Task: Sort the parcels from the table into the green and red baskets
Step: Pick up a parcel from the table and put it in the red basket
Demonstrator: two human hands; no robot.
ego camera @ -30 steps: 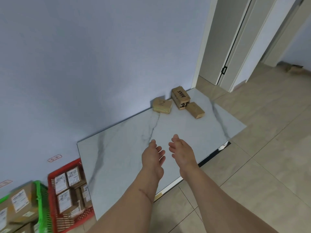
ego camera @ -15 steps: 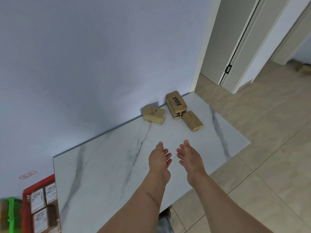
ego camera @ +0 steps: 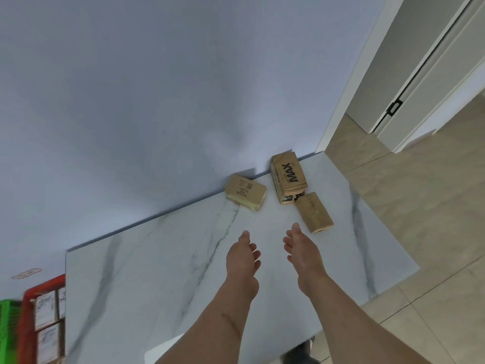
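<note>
Three brown parcels are left on the marble table (ego camera: 162,258), all bunched at its far edge against the wall: a flat one printed MYXA (ego camera: 246,192) on the left, a taller MAX parcel (ego camera: 288,176) to its right, and a small plain parcel (ego camera: 314,212) lying just in front of the MAX one, touching or nearly touching its near corner. Both hands are stretched out over the table toward this group, and neither has reached it. The left hand (ego camera: 242,257) has its grip released, fingers loosely spread, holding nothing; the right hand (ego camera: 301,252) is likewise loose and empty, its fingertips near the plain parcel but apart from it. The step in hand looks like the reach for the next pick. The red basket (ego camera: 39,287) and the green basket (ego camera: 8,311) sit at the far left below the table edge, the red one already holding labelled parcels. The next move probably calls for carrying the hands on to the far edge, closing on one parcel, perhaps the plain one nearest the right hand, then checking its label to decide which basket it goes in.
</note>
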